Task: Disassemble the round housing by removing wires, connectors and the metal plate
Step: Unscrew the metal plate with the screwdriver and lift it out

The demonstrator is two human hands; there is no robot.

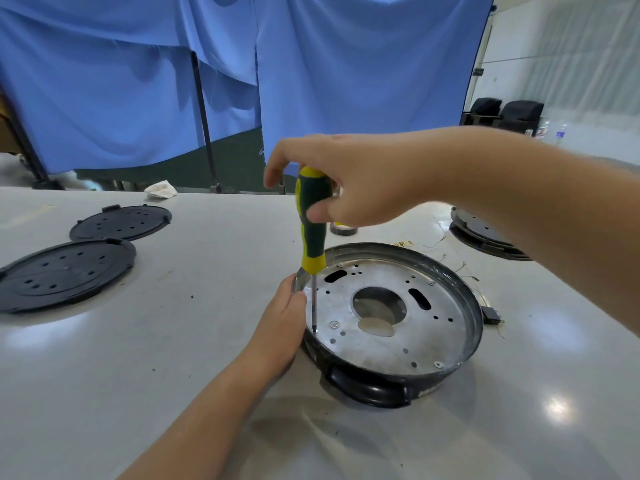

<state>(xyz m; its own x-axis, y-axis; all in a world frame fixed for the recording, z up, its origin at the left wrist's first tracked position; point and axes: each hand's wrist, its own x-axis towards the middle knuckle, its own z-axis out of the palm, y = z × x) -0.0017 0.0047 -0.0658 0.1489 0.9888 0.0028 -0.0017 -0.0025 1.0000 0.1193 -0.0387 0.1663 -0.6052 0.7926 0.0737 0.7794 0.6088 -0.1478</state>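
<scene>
The round black housing [471, 327] sits on the white table right of centre. Inside it lies a silver metal plate [429, 327] with a big central hole, slots and several small screws. My right hand [349, 181] grips the green and yellow handle of a screwdriver [313, 233], which stands upright. Its tip touches the plate close to the housing's left wall, beside a screw [334, 324]. My left hand [284, 317] holds the housing's left rim, thumb curled over the edge. Thin loose wires [464, 268] and a small black connector [491, 315] lie on the table right of the housing.
Two black perforated round covers [65, 271] [121, 221] lie at the left. Another black round part [485, 233] sits at the right behind my forearm. A tape roll [343, 229] is partly hidden behind my right hand. A crumpled white cloth [161, 189] lies at the far edge, before blue curtains.
</scene>
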